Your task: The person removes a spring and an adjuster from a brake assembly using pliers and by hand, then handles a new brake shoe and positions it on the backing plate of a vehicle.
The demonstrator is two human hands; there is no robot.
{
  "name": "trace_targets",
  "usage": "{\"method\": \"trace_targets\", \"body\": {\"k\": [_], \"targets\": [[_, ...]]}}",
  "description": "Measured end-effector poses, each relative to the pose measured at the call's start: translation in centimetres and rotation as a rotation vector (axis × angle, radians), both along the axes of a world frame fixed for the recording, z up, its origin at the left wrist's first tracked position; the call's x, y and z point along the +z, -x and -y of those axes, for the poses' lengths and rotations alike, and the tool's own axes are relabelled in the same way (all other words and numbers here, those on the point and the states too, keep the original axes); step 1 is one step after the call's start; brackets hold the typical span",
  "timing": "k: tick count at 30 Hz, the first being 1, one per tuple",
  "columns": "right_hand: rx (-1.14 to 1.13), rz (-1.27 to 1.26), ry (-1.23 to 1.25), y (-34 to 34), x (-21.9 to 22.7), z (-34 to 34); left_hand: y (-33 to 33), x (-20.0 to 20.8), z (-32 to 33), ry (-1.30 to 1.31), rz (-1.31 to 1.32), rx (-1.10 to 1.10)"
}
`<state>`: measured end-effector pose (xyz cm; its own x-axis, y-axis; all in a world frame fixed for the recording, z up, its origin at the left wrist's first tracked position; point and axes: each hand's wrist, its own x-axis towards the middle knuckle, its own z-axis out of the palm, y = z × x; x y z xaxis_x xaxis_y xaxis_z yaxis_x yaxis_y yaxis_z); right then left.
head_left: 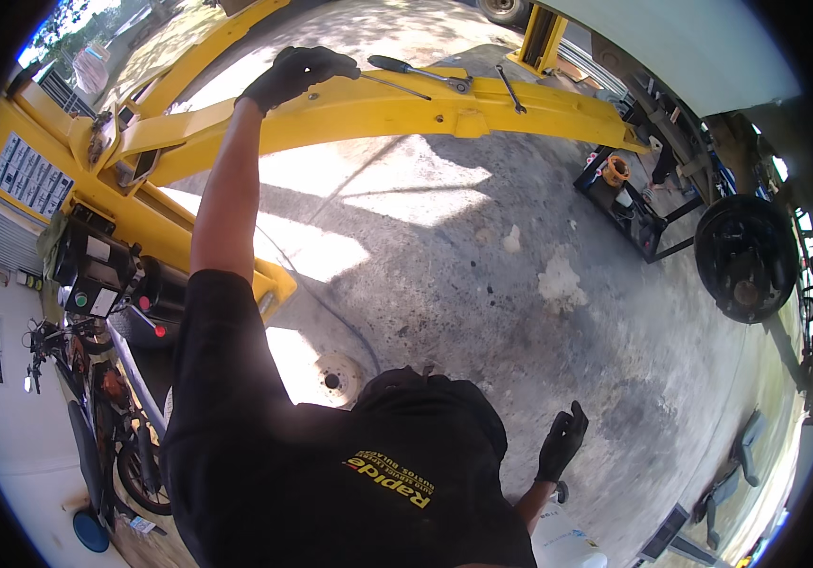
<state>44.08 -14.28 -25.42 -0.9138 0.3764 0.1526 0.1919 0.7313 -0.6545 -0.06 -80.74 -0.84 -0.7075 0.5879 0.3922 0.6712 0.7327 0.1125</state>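
Observation:
Gloved in black, my left hand (307, 74) reaches over the yellow lift arm (359, 118). Its fingers are closed at the end of a thin metal rod (397, 88), which looks like a screwdriver shaft; any handle is hidden in the glove. Just beyond the rod lies a ratchet wrench (420, 73) with a dark handle, on top of the lift arm. Farther right, a slim steel wrench (510, 90) rests across the same arm. Low on the right, my right hand (562, 443), also in a black glove, hangs above the floor with fingers apart and nothing visible in it.
Concrete floor (463, 265) stretches below the lift arm. A round metal part with a centre hole (332, 381) lies near my body. The lift's motor unit (98, 270) and a motorcycle (108, 407) stand at left. On the right are a black cart (624, 208) and a black round pan (745, 258).

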Motion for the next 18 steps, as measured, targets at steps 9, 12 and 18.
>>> {"method": "trace_targets", "body": {"k": [9,12,18], "targets": [[-0.005,-0.023,-0.02,0.3,0.0,0.1,-0.5,-0.1,-4.6,0.191,-0.119,0.268],[-0.017,0.001,0.022,0.4,0.8,0.8,-0.1,-1.4,-2.7,0.146,-0.084,0.31],[-0.018,-0.027,-0.001,0.2,-0.1,0.5,0.4,-1.3,-3.2,0.122,-0.145,0.309]]}}
